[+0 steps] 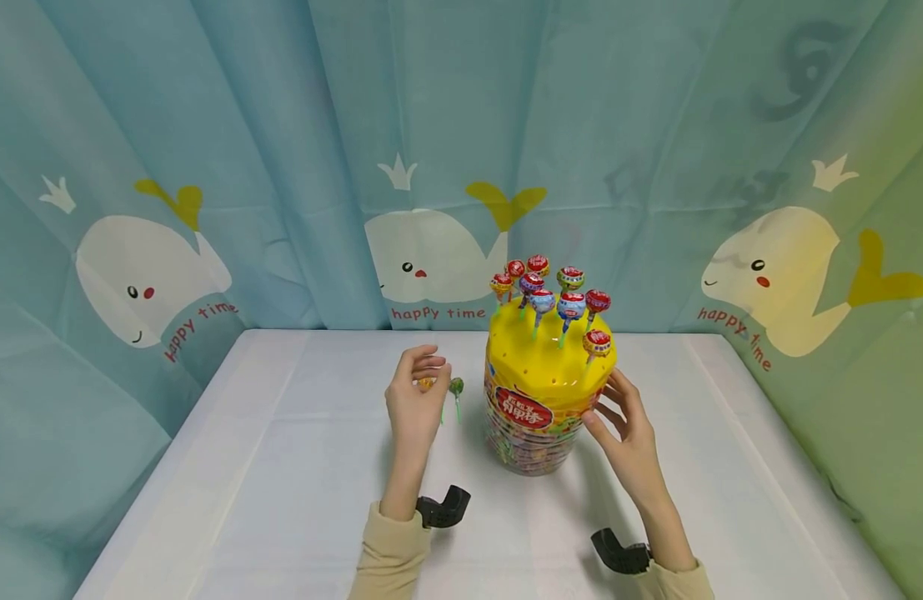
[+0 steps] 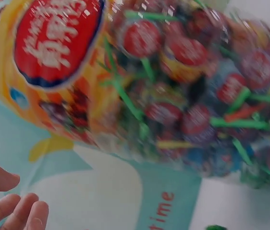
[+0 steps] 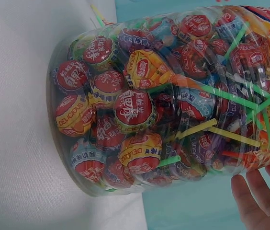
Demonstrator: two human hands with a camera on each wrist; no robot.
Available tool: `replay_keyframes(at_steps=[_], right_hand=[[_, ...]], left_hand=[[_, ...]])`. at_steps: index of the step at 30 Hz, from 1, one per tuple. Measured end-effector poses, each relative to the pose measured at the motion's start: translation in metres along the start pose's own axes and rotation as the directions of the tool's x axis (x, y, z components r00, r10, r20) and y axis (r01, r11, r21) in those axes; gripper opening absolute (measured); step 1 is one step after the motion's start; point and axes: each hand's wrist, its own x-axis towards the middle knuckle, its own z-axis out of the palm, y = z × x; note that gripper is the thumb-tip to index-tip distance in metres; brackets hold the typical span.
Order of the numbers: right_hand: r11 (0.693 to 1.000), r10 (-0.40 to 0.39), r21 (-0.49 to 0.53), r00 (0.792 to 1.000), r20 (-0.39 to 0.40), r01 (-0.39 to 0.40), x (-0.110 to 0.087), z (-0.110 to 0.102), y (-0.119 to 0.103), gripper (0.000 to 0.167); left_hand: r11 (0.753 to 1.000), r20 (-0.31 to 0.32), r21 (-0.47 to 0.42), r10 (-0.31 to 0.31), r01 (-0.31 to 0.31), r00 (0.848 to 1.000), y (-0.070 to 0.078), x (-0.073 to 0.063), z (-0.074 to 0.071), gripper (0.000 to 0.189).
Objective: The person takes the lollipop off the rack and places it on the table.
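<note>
The spread right hand (image 1: 632, 439) apparently steadies the jar (image 1: 545, 392) at its ten o'clock, while the loose-fingered left hand (image 1: 418, 402) likely next needs a pinch on the green lollipop (image 1: 457, 386) at its three o'clock.

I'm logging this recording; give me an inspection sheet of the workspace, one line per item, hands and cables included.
Surface: white table, with the tub standing on it.
Job's things: tub packed with wrapped lollipops, more lollipops stuck upright in its yellow lid; a green lollipop beside the tub; an orange lollipop partly hidden by the left hand.
Clutter: nothing seen.
Left hand: fingers loosely bent, near the orange lollipop; contact cannot be told.
Right hand: touches the tub's side.
Cables: nothing seen.
Surroundings: blue-green curtain with whale prints.
</note>
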Motion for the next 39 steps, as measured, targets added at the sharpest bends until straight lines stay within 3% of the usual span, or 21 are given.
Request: replay_keyframes(at_steps=[7,19,27,39], right_hand=[[1.0,0.005,0.007,1.0,0.003,-0.005,0.0,-0.001,-0.001,0.069],[1.0,0.014,0.011,1.0,0.008,-0.014,0.001,-0.001,0.0,0.068],[1.0,0.023,0.005,1.0,0.008,-0.024,0.0,-0.001,-0.001,0.068],[1.0,0.023,-0.003,1.0,0.011,-0.023,0.0,-0.001,0.0,0.067]], left_hand=[[0.997,0.028,-0.021,0.081,-0.081,0.996,0.019,-0.007,-0.001,0.029],[0.977,0.061,-0.05,0.211,-0.209,0.976,0.049,-0.017,0.001,0.031],[0.961,0.087,-0.103,0.267,-0.258,0.96,0.06,-0.015,0.009,0.031],[0.939,0.11,-0.103,0.338,-0.327,0.935,0.07,-0.013,0.021,0.032]])
